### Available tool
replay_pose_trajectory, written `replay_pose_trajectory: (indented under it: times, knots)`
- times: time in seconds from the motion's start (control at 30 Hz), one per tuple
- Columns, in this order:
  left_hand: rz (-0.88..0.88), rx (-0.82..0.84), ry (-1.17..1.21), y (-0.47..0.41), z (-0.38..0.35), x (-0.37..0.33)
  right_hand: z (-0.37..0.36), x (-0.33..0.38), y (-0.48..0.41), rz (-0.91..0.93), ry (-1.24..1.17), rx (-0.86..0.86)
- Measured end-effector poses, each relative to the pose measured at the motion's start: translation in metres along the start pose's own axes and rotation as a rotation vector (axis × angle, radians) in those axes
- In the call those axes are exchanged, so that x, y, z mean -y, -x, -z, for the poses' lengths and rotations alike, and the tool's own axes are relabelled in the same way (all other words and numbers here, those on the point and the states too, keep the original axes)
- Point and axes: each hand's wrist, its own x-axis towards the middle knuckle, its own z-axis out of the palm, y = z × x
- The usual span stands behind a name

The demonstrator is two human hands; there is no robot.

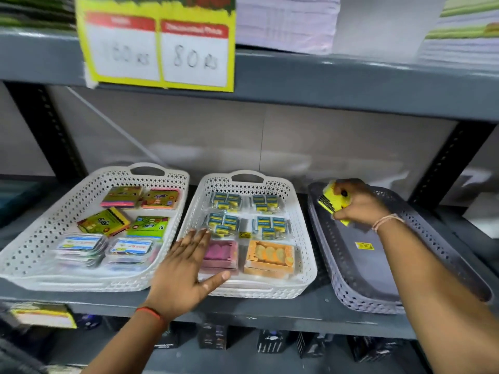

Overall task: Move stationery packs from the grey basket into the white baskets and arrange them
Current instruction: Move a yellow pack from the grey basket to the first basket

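My right hand (356, 202) is shut on a yellow stationery pack (331, 201), held over the far left part of the grey basket (383, 268), whose floor shows only a small yellow sticker. My left hand (186, 268) is open, fingers spread, hovering over the near left corner of the middle white basket (306, 255). That basket holds several blue eraser packs (224, 221), a pink pack (222, 252) and an orange pack (270, 259). The left white basket (40, 233) holds colourful pads (104, 221) and clear boxes (129, 251).
All three baskets stand on a grey metal shelf (270, 311). A yellow price sign (159, 47) hangs from the shelf above, which carries stacks of paper. Dark boxes (267, 341) sit on the shelf below. Black uprights (448, 163) flank the bay.
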Motion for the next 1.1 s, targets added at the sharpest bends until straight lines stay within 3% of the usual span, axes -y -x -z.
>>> replay_pose_trajectory:
  times: [0.1,0.23,0.63,0.93,1.1]
  knots:
    - [-0.004,-0.008,0.032,0.004,0.005,0.002,-0.001,0.063,0.007,0.138,-0.055,-0.041]
    - [-0.001,-0.076,0.043,0.020,0.027,0.024,-0.026,0.140,0.014,0.295,-0.078,0.051]
    - [0.307,-0.172,-0.015,0.082,0.084,0.147,-0.127,0.317,0.003,0.564,-0.141,0.329]
    - [0.341,-0.143,-0.010,0.085,0.077,0.162,-0.203,0.349,-0.031,0.583,0.145,0.591]
    - [0.336,-0.149,-0.006,0.086,0.076,0.163,-0.221,0.349,-0.036,0.562,0.158,0.663]
